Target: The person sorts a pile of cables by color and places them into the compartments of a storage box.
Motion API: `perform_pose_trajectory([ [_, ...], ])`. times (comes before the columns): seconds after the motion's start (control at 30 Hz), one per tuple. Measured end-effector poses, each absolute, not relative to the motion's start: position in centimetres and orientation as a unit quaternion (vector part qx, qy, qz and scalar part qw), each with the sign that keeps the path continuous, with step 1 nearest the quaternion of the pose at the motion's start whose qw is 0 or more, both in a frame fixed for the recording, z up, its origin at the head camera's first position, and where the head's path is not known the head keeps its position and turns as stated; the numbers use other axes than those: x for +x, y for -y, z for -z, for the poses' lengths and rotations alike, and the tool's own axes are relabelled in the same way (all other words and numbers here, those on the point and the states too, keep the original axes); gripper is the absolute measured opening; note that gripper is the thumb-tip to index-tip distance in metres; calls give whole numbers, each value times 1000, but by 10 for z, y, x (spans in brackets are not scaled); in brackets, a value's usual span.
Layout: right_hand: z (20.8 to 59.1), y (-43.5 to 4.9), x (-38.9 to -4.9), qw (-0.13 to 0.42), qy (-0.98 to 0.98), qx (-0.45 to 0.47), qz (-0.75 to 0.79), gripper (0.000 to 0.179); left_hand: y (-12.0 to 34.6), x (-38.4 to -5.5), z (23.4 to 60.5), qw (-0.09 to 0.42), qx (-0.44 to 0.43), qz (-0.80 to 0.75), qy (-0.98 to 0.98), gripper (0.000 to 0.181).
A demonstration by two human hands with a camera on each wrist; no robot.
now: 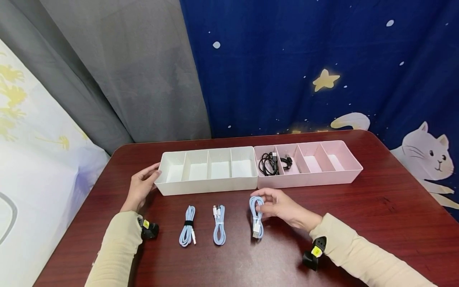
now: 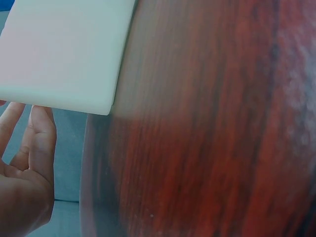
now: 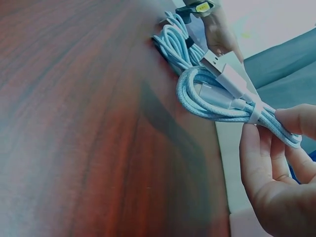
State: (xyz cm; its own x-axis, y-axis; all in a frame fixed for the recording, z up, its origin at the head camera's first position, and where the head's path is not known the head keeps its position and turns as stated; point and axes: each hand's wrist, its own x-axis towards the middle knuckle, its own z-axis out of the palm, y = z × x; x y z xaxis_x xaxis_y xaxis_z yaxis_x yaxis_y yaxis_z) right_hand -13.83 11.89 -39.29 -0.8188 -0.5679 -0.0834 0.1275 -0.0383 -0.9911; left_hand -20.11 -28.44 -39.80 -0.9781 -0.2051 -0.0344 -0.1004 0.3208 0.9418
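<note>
My right hand (image 1: pixel 277 205) pinches a coiled light-blue USB cable (image 1: pixel 256 219), bound with a white tie, between thumb and fingers. In the right wrist view this USB cable (image 3: pixel 212 98) is off the table, its metal plug pointing away from the hand. With its fingers at the left end of the white divided box (image 1: pixel 211 185), my left hand (image 1: pixel 140 187) touches the rim. Two more coiled blue cables lie on the table: one with a black strap (image 1: pixel 187 227), another with a pale tie (image 1: pixel 219 225). All four white compartments hold nothing visible.
A pink divided box (image 1: pixel 308 179) stands end to end with the white one. Black cables (image 1: pixel 269 164) lie in its left compartments. Everything rests on a dark red wooden table (image 1: pixel 287 255), with grey and blue curtains (image 1: pixel 287 71) behind and a white cloth (image 1: pixel 39 179) at left.
</note>
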Motion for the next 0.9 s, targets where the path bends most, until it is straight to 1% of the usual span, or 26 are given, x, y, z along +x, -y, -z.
perform_pose_trajectory([
  [0.2, 386, -119, -142, 246, -644, -179, 702, 43, 284, -201, 397, 45, 97, 570, 815, 49],
  [0.47, 382, -115, -147, 247, -641, -174, 706, 46, 283, -202, 396, 44, 102, 571, 814, 50],
  [0.9, 375, -111, -154, 256, -655, -176, 689, 44, 285, -201, 395, 38, 95, 562, 821, 51],
])
